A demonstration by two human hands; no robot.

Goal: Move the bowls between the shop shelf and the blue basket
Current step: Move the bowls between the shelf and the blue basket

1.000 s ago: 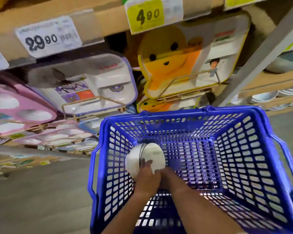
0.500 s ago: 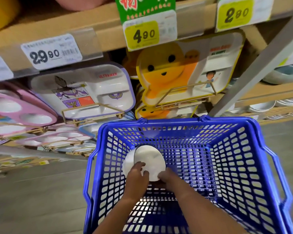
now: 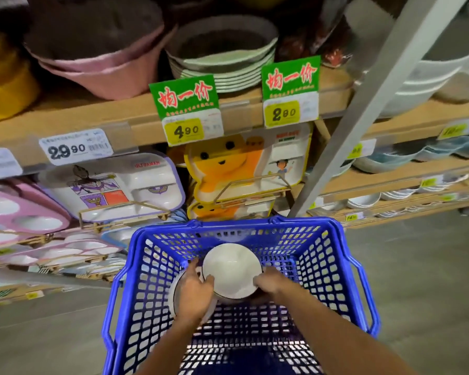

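Observation:
A white bowl (image 3: 232, 270) with a dark rim is held between both my hands inside the blue basket (image 3: 333, 263), its mouth facing me. My left hand (image 3: 195, 293) grips its left edge, thumb on the rim. My right hand (image 3: 268, 282) grips its right edge. Behind and under my left hand lies a second white bowl (image 3: 175, 292), mostly hidden. The wooden shop shelf (image 3: 106, 120) stands beyond the basket.
Stacks of pink bowls (image 3: 100, 63), green-rimmed bowls (image 3: 222, 55) and yellow ones sit on the upper shelf. Cartoon divided trays (image 3: 114, 185) lean on racks below. A grey slanted post (image 3: 363, 115) crosses at right. Grey floor lies around the basket.
The bowl has come up higher and toward the basket's middle, with both hands now on its sides. The view has tilted up, showing the upper shelf with stacked bowls.

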